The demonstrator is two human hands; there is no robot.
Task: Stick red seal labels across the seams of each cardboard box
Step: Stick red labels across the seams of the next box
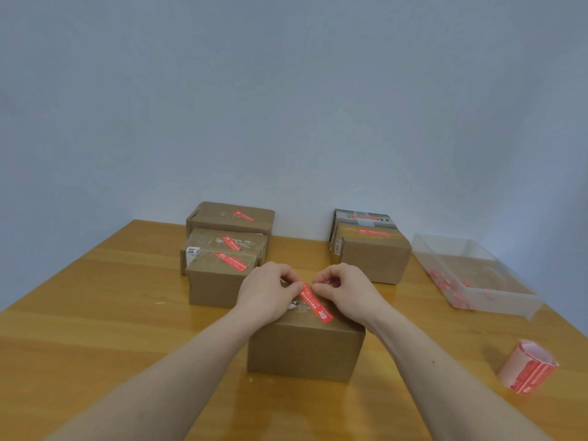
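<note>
Head view: red seal label (313, 302) lies diagonally on top of near cardboard box (305, 345), long axis running from far-left end at fingertips to near-right end by box edge. Left hand (267, 289) and right hand (345, 289) flank far end, fingers curled, both pinching it. Near end looks stuck down; far end probably awaits pressing. Hands equally near. Label roll (528, 366) on counter (95, 313), well right.

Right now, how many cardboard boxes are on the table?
6: three stacked back left, two back right, one in front under both hands. Others may be hidden behind.
</note>
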